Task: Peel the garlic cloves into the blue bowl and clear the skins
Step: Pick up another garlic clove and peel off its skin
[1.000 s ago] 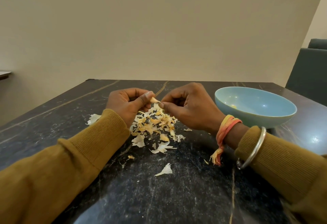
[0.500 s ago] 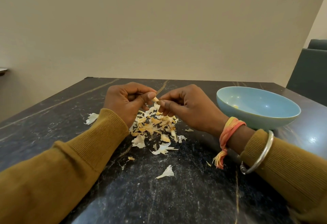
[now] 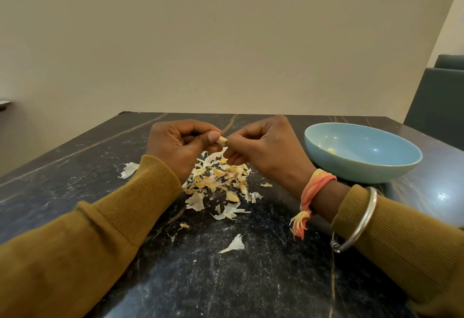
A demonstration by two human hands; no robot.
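Observation:
Both my hands meet above the middle of the dark marble table [image 3: 75, 192]. My left hand [image 3: 179, 145] pinches a small pale garlic clove [image 3: 222, 140] between thumb and curled fingers. My right hand [image 3: 266, 148] pinches the clove's other end with its fingertips. Below them lies a pile of garlic skins [image 3: 218, 182], white and yellowish. The blue bowl [image 3: 362, 153] stands to the right of my right hand, with a small pale piece inside near its bottom.
Loose skins lie apart from the pile: one at the left [image 3: 129, 169] and one nearer to me [image 3: 234, 243]. A dark green chair [image 3: 439, 96] stands past the table's right corner. A plain wall rises behind the table's far edge.
Both hands have risen slightly above the skin pile, still holding the clove between them. More of the clove now shows between the fingertips.

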